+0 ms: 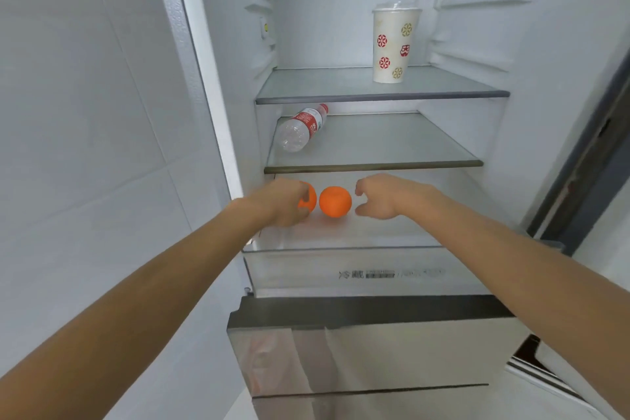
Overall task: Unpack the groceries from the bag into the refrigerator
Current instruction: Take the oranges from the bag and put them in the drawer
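Observation:
Two oranges lie on the lowest shelf [375, 235] of the open refrigerator. My left hand [284, 203] grips the left orange [308, 198], which is mostly hidden behind my fingers. The second orange [335, 201] rests free on the shelf just to its right. My right hand [385, 198] hovers a short gap to the right of that orange, fingers loosely curved and holding nothing. The grocery bag is out of view.
A clear water bottle [301, 128] with a red label lies on its side on the middle shelf. A tall patterned paper cup [392, 44] stands on the top shelf. A closed drawer front [375, 274] sits below the oranges. A white wall stands at left.

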### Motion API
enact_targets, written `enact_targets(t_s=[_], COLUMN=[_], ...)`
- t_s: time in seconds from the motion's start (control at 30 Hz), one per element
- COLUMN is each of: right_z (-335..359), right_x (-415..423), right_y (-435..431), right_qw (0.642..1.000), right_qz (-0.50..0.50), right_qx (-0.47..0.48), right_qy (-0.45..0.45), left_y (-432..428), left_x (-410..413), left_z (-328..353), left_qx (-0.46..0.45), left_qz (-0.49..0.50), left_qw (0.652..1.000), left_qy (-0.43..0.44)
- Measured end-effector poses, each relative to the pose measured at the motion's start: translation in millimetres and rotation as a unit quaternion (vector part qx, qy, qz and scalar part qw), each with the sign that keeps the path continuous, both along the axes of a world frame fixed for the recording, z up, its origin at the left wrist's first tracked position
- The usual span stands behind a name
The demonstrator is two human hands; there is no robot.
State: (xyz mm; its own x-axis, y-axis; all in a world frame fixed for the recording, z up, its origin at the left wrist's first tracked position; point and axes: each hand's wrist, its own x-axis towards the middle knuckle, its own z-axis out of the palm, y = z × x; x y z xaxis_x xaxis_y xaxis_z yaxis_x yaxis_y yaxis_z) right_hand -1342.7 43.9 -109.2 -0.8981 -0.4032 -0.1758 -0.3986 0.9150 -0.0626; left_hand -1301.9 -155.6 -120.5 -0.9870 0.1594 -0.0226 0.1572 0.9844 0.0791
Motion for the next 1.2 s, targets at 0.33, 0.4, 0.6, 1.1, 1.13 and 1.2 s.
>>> enact_targets(t_s=[0.33,0.4,0.6,1.1,1.13,1.2], right_z=[28.1,27.1,2.7,-149.7,-161.7,-179.0], right_x=[110.7,137.2,202.2,306.1,313.1,324.6], right_y=[56.1,61.8,56.8,-53.3,-62.3,-72.4], right_qw=[0.974,0.969,0.966,0.975,0.974,0.974], right_qz=[-0.004,0.009,0.037,0.096,0.098,0.101], right_qx=[-0.206,-0.230,-0.250,-0.132,-0.126,-0.115], right_qy=[0.088,0.091,0.048,-0.149,-0.159,-0.169], left_y=[17.2,20.2,19.4,-58.4,-67.1,-79.1], left_x=[144.3,171.0,239.3,375.5,384.1,397.5], left_z=[30.9,26.0,2.6,-140.4,-154.6,-174.7], left_qx=[0.069,0.068,0.068,0.133,0.136,0.137], left_qz=[0.063,0.082,0.101,0.204,0.210,0.219], left_qw=[0.993,0.991,0.991,0.959,0.956,0.949], left_qy=[0.065,0.080,0.060,-0.142,-0.157,-0.180])
